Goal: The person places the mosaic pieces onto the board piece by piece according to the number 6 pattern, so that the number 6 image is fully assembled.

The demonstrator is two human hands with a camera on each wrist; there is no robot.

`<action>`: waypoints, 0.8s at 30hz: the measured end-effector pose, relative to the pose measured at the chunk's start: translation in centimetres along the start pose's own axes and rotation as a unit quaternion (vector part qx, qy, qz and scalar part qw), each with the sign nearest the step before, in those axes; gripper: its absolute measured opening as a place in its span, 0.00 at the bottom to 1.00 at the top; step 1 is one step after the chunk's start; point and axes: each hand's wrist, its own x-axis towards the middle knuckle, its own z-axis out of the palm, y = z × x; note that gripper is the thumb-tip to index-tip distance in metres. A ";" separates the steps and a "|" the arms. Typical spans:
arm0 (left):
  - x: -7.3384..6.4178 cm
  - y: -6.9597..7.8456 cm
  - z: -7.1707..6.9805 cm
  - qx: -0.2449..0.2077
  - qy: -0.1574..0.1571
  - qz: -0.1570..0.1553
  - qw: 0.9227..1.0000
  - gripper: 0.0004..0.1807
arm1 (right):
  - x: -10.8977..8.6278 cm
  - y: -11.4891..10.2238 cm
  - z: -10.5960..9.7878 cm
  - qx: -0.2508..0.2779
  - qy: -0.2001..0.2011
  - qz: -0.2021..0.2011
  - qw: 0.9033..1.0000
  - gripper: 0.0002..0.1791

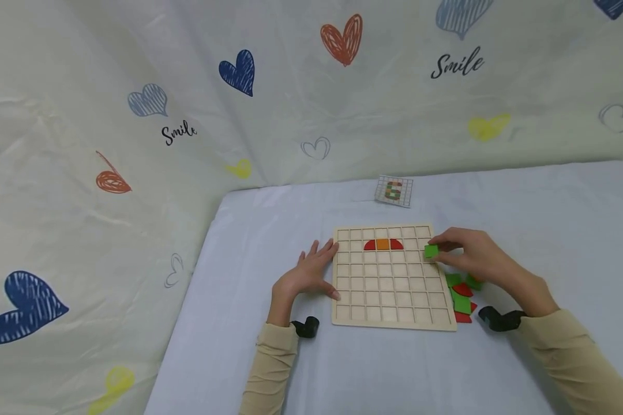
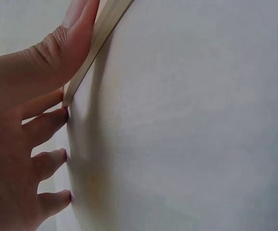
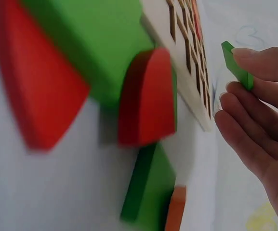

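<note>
A wooden grid board (image 1: 389, 284) lies on the white cloth. In one of its upper rows an orange square tile (image 1: 382, 244) sits between two red quarter-round tiles (image 1: 397, 244). My right hand (image 1: 469, 251) pinches a green square tile (image 1: 431, 251) between thumb and fingers, over the board's right edge; the right wrist view shows the same green tile (image 3: 237, 66) held clear of the pile. My left hand (image 1: 308, 273) rests spread at the board's left edge, thumb and fingers against it. The left wrist view shows its thumb (image 2: 73, 43) along the board's side (image 2: 102, 36).
A pile of loose green tiles (image 1: 462, 304) and red tiles (image 1: 463, 317) lies against the board's right side, partly overlapping, with an orange piece (image 3: 176, 209) among them. Behind the board lies a small pattern card (image 1: 393, 191). A cloth with printed hearts (image 1: 341, 40) hangs behind.
</note>
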 end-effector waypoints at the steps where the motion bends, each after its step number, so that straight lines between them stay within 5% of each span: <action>1: 0.0 0.0 0.0 0.001 -0.001 0.000 1.000 0.66 | 0.2 -0.2 0.1 0.004 -0.005 -0.003 1.000 0.17; 24: 0.5 -0.4 0.1 0.010 -0.001 0.001 1.000 0.67 | 5.0 -3.6 2.4 0.024 -0.079 -0.038 0.996 0.15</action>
